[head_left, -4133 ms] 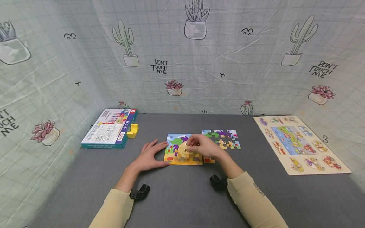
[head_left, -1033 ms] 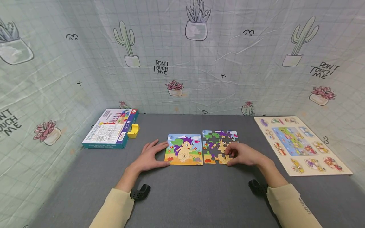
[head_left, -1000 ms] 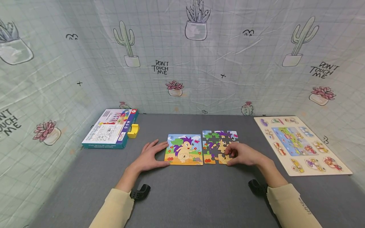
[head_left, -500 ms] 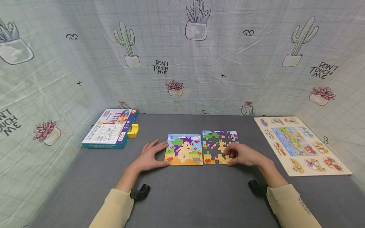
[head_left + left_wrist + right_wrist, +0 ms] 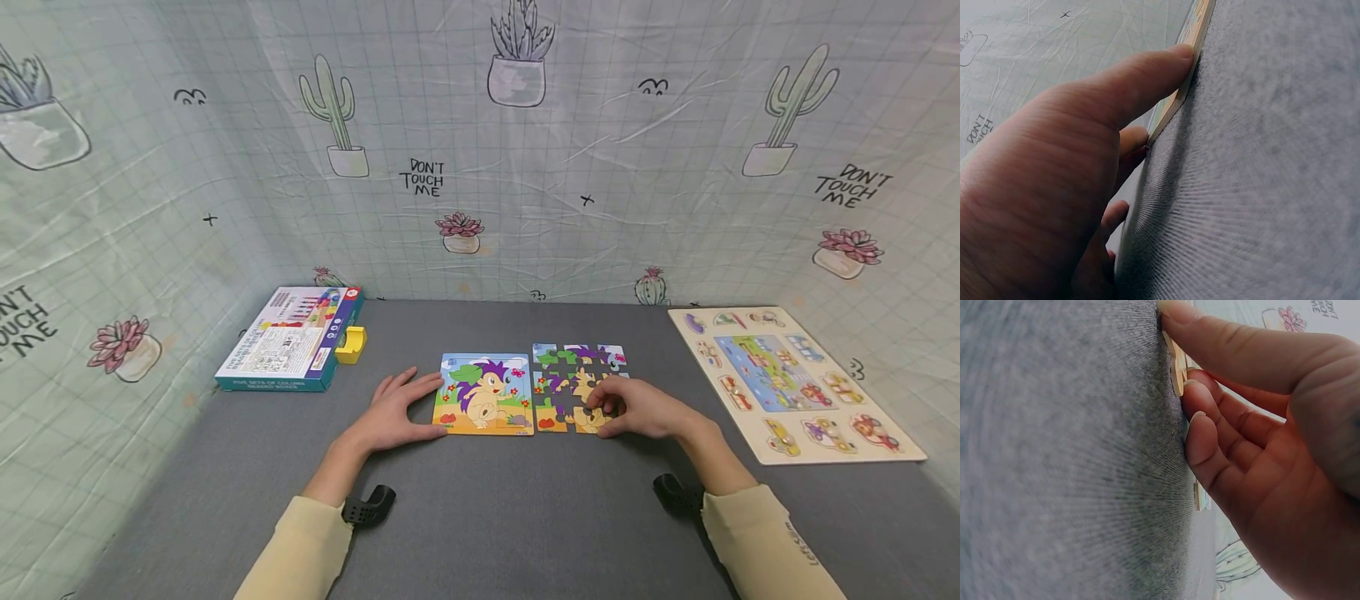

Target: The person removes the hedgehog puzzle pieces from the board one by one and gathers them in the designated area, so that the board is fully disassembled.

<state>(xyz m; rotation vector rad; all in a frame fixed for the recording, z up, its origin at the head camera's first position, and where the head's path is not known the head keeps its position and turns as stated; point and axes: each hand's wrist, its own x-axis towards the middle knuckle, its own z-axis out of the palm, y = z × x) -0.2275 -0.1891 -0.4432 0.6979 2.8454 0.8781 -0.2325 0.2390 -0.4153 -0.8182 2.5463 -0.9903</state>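
Observation:
In the head view, a square hedgehog picture board (image 5: 483,396) lies flat in front of me. My left hand (image 5: 392,414) is spread at its left side, thumb at the lower corner and index finger near the upper edge; the left wrist view has the thumb against the board's wooden edge (image 5: 1186,87). To the right of the board lie separated jigsaw pieces (image 5: 552,383) in rows. My right hand (image 5: 645,407) pinches a yellow jigsaw piece (image 5: 587,420) in the bottom row between thumb and curled fingers. The right wrist view shows that piece's wooden edge (image 5: 1177,372) low on the cloth.
At the back left lies a teal-edged box (image 5: 288,342) with a yellow block (image 5: 350,345) against its side. A large wooden picture puzzle board (image 5: 795,383) lies on the right. A patterned curtain (image 5: 465,150) surrounds the grey tabletop (image 5: 495,508).
Over about four seconds the right hand has moved right, from above the hedgehog board to the bottom row of pieces. Through the last second both hands stay nearly still.

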